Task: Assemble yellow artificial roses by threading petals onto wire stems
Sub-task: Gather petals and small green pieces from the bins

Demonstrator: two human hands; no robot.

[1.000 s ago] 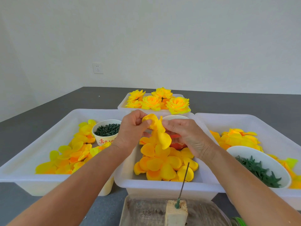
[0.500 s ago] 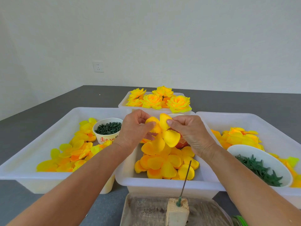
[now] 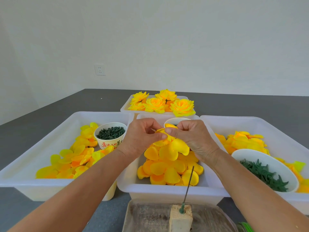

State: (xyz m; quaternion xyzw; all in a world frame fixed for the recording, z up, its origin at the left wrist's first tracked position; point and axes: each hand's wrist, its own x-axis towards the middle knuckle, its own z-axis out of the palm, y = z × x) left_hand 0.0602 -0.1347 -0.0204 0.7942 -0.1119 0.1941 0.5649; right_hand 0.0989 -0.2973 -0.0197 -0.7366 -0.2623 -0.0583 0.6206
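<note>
My left hand (image 3: 142,136) and my right hand (image 3: 192,138) meet above the middle tub (image 3: 167,190), both pinching one yellow petal piece (image 3: 173,148) whose lobes hang down between them. Loose yellow petals (image 3: 167,171) fill that tub below. A thin wire stem (image 3: 189,183) stands upright in a foam block (image 3: 180,216) near the bottom edge, bare of petals. Finished yellow roses (image 3: 160,102) lie in the far tub.
The left tub (image 3: 50,139) holds petals and a paper cup of dark green pegs (image 3: 110,134). The right tub (image 3: 250,124) holds petals and a white bowl of green sepals (image 3: 265,171). A tray (image 3: 147,218) carries the foam block. Grey tabletop surrounds everything.
Both hands have drawn closer together on the petal piece, and its upper lobes are now folded in between the fingertips. The stem has not moved.
</note>
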